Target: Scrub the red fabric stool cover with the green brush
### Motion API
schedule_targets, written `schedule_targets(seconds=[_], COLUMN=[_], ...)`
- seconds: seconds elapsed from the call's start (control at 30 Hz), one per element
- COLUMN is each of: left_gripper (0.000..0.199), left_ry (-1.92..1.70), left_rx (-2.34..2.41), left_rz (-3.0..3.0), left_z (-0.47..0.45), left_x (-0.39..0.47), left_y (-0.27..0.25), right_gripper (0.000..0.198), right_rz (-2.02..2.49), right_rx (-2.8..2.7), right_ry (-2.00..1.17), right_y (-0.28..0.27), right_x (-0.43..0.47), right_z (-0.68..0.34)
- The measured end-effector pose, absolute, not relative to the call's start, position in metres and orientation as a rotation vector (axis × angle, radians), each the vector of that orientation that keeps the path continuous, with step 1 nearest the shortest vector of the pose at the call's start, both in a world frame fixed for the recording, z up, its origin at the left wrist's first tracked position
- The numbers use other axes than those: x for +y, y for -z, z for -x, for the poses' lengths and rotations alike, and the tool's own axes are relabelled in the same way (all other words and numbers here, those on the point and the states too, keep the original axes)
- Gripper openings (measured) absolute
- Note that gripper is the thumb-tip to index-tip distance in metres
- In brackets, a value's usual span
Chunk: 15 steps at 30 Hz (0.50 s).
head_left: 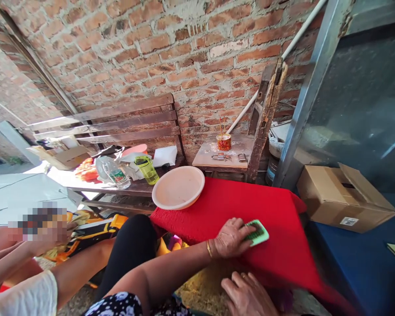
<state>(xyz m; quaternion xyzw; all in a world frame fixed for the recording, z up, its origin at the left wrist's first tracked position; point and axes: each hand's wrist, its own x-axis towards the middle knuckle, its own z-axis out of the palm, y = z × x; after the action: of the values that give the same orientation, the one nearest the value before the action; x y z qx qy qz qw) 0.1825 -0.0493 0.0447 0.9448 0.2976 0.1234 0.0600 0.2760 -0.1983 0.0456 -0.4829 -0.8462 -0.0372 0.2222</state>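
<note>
My left hand (232,239), with a thin band at its wrist, is closed on the near end of a light-green brush (260,235) with dark green inside its rim. The brush lies on the red cloth (243,202) that covers a low table. My right hand (248,294) is lower down, by the near edge of the cloth. Its fingers are loosely bent and apart, and I see nothing in them. A wide pale basin (179,186) sits at the cloth's far left corner.
A wooden bench (134,118) along the brick wall holds a green bottle (147,169), a clear plastic jug (116,173) and bags. A small stand (210,151) bears a red pot (224,141) and padlocks. At right is a cardboard box (342,197). Another person's arm (82,263) is at left.
</note>
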Motion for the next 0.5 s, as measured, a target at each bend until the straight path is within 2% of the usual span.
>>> schedule_targets(seconds=[0.13,0.23,0.5], left_gripper=[0.041,0.039,0.046], left_ry=[-0.4,-0.364,-0.392], left_rx=[1.464,1.657,1.072], left_rz=[-2.63,-2.541,-2.874], left_z=[-0.113,-0.093,-0.143], left_x=[-0.018,-0.016,-0.084], left_y=[-0.059,-0.055,-0.035], right_gripper=[0.031,0.032,0.037], right_rz=[1.4,1.411,1.282], right_rx=[-2.361,-2.387,-2.53], right_ry=[0.076,0.052,-0.274], right_y=[-0.045,-0.041,-0.043], right_x=[-0.201,-0.201,-0.199], right_z=[-0.279,-0.283,-0.279])
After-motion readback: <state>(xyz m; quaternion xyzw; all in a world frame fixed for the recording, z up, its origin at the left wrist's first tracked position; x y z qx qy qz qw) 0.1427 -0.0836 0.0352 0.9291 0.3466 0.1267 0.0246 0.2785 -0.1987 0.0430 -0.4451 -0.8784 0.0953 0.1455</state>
